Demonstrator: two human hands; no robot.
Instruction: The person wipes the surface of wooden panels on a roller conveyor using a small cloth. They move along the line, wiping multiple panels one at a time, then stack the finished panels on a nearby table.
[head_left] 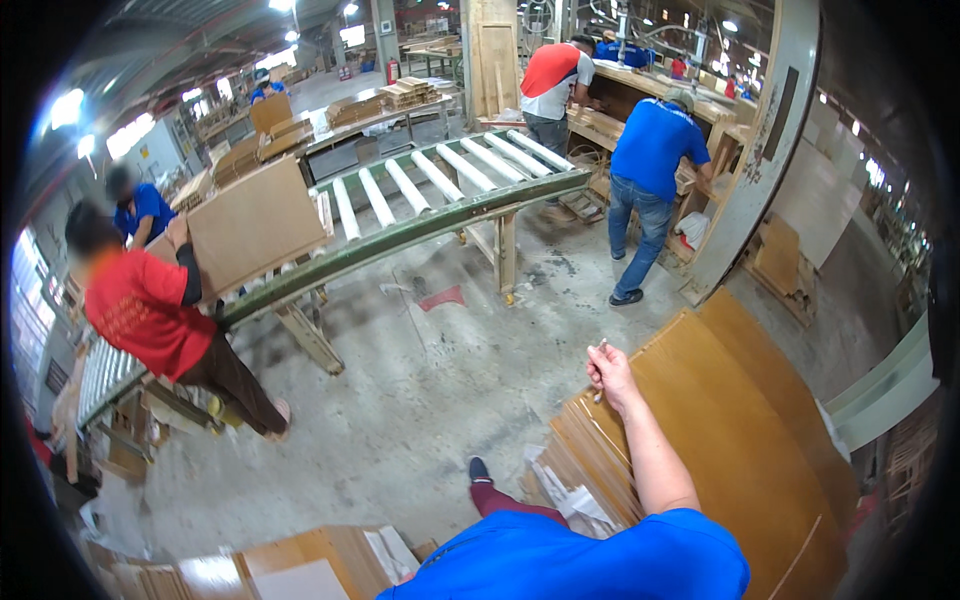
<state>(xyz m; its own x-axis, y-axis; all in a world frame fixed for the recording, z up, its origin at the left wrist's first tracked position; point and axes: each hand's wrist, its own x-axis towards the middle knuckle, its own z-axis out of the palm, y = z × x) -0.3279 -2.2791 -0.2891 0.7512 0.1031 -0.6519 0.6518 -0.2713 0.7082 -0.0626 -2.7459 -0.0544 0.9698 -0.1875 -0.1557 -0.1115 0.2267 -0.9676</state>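
My right hand [612, 377] is closed, thumb against fingers, around a small thin object. Its pale tips show above and below the fist, but I cannot make out its kind. The bare forearm stretches forward from my blue sleeve, over the edge of a stack of brown wooden panels [720, 420]. The hand is just above the stack's far left corner; whether it touches the wood I cannot tell. My left hand is not in view.
A green-framed roller conveyor [420, 240] runs across the left and middle. There a person in red [160, 315] holds a large wooden panel [255, 230]. Another person in blue [660, 150] bends at a wooden bench. More stacked boards [330, 560] lie near the lower edge.
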